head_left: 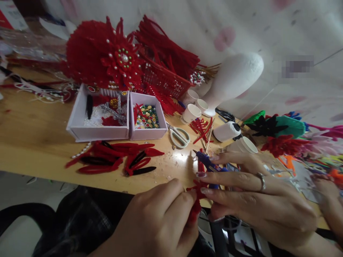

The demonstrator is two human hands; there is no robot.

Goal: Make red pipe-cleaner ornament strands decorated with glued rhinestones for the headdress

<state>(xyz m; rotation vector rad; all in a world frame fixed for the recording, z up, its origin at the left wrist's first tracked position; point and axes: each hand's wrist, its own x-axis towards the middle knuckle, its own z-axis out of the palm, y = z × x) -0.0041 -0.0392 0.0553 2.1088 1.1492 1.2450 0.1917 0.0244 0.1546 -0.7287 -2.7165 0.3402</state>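
Note:
My left hand is closed, its fingers wrapped round a small red fuzzy flower piece at the lower middle, by the table's front edge. From the right, my right hand reaches over the same piece with fingers stretched and spread, a ring on one finger. Its lower fingertips touch the red piece. Just beyond these fingers lies a blue glue gun, nozzle toward the upper left; its handle is partly hidden behind the hand. Red and black looped petals lie to the left of my hands.
Two white boxes hold beads and trims. Scissors, paper cups and a thread cone stand or lie behind. A big red flower headpiece, a red basket and a white foam form are farther back. Another person's hand is at right.

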